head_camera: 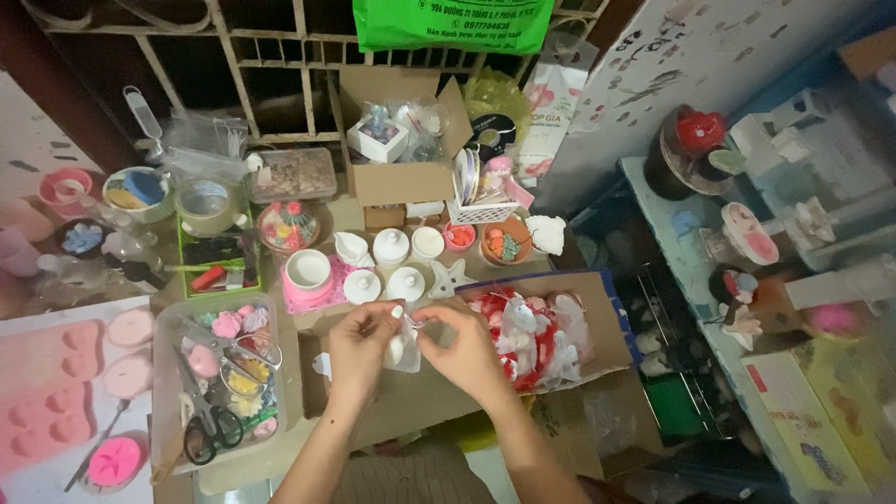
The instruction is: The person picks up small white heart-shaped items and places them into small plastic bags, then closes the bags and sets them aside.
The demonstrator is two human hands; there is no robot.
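Leftmost, a pink mould (42,392), then a clear tub (168,411) with black scissors (213,434) inside. Centre, left hand (359,350) and right hand (467,350) pinched together on a small white bag (406,350), just above the cardboard sheet (420,397). Rightward, an open cardboard box (611,350) heaped with red and white pieces (532,341).

box (579,299): matt brown cardboard
mould (42,392): smooth pink silicone-like
tub (168,373): clear glossy plastic
scissors (207,431): metal blades, black plastic handles
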